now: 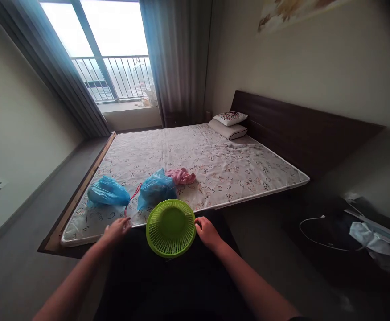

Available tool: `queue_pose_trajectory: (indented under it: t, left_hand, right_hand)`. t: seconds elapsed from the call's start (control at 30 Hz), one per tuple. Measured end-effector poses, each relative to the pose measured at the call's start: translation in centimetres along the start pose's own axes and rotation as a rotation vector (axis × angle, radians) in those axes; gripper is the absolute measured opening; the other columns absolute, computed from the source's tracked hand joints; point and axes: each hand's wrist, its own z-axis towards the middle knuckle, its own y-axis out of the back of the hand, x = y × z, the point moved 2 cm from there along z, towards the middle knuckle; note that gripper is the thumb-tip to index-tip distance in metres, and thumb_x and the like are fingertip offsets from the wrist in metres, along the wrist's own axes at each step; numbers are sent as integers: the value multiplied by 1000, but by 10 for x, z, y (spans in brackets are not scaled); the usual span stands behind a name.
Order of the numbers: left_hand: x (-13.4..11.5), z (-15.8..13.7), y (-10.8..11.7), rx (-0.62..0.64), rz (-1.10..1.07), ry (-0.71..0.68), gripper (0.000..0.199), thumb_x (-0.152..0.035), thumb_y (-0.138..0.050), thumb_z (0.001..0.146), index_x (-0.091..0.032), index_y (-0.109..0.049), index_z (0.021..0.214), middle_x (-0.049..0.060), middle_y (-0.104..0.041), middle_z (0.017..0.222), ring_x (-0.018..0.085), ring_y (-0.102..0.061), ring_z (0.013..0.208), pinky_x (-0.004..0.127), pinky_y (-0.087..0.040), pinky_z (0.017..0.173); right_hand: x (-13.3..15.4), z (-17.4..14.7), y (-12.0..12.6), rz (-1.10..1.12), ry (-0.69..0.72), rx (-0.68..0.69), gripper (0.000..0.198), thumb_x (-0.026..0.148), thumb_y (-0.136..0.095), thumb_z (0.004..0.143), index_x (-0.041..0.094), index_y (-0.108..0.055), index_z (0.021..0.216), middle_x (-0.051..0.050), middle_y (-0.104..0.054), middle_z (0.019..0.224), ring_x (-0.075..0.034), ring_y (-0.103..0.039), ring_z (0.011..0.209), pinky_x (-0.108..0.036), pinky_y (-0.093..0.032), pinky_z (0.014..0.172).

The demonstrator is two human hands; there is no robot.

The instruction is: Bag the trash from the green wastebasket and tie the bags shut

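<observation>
A round green plastic basket (171, 220) with slotted sides is tilted so its inside faces me, above my dark-clothed lap by the near edge of the mattress. My right hand (206, 229) grips its right rim between thumb and fingers. Left of the basket and apart from it, my left hand (117, 229) has its fingers loosely bent and holds nothing I can see. Its fingertips are close to a thin red cord (136, 191) lying by the bags. Beyond the hands are a left blue plastic bag (108, 191) and a right blue plastic bag (156, 189); their contents are hidden.
A pink cloth (181, 175) lies behind the right bag on the letter-patterned mattress (181, 151). Pillows (230, 124) rest by the dark headboard (298, 125). On the dim right side are a white cable (315, 238) and a crumpled white bag (370, 236).
</observation>
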Motion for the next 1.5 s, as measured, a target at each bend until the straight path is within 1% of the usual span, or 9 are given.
queue_pose_trajectory:
  t: [0.03,0.1,0.17,0.23,0.33,0.43,0.73,0.97,1.5]
  left_hand:
    - [6,-15,-23,20,-10,29,39,-35,-65,84,-19,-79,117,20,-78,129,42,-71,125,70,-51,108]
    - [20,-38,-57,-70,-122,76,39,-35,-56,88,-20,-78,117,17,-76,135,37,-67,134,59,-50,116]
    - [34,-51,-77,-168,-233,101,42,-39,-48,91,-19,-77,113,18,-77,129,35,-72,125,53,-54,113]
    - [43,-53,-84,-223,-280,83,41,-42,-47,90,-19,-76,108,18,-78,123,34,-73,120,51,-54,113]
    - [48,-47,-83,-234,-298,51,35,-42,-50,85,-21,-75,98,15,-79,116,33,-74,117,50,-53,115]
    - [48,-43,-81,-243,-308,53,35,-42,-49,85,-21,-75,96,15,-80,114,35,-74,116,52,-53,115]
    - [56,-49,-83,-227,-344,77,42,-43,-49,83,-20,-77,103,16,-79,120,35,-73,120,52,-55,114]
    - [54,-47,-78,-227,-358,105,42,-45,-49,82,-20,-77,101,16,-80,118,36,-74,119,54,-55,113]
    - [52,-50,-75,-217,-402,158,39,-43,-50,82,-21,-77,100,14,-80,119,36,-72,121,53,-53,116]
  right_hand:
    - [-1,-1,0,-68,44,-1,21,18,-55,97,18,-73,106,-13,-75,115,-28,-68,114,-39,-50,107]
    - [-5,-1,0,-166,101,-3,23,16,-55,97,19,-74,110,-13,-74,121,-29,-66,120,-41,-48,110]
    - [-12,2,0,-205,110,1,24,14,-56,96,19,-74,111,-13,-74,124,-29,-65,123,-40,-47,112]
    - [-20,8,1,-204,61,-1,25,12,-55,96,18,-75,109,-13,-75,122,-27,-67,122,-36,-48,112]
    - [-28,20,3,-212,-33,-22,28,14,-49,100,17,-75,111,-14,-76,120,-24,-70,118,-33,-49,109]
    - [-31,27,1,-245,-67,-6,30,20,-47,104,16,-75,112,-14,-77,119,-25,-72,114,-32,-51,101]
    - [-30,22,-5,-365,-85,134,31,32,-46,111,22,-76,111,-9,-79,119,-24,-71,115,-31,-43,96]
    - [-30,23,-3,-377,-86,148,32,33,-45,113,23,-75,112,-7,-79,119,-22,-70,116,-30,-40,93]
    - [-27,22,-1,-359,-84,148,32,31,-45,111,23,-76,109,-10,-79,119,-24,-70,113,-32,-41,92]
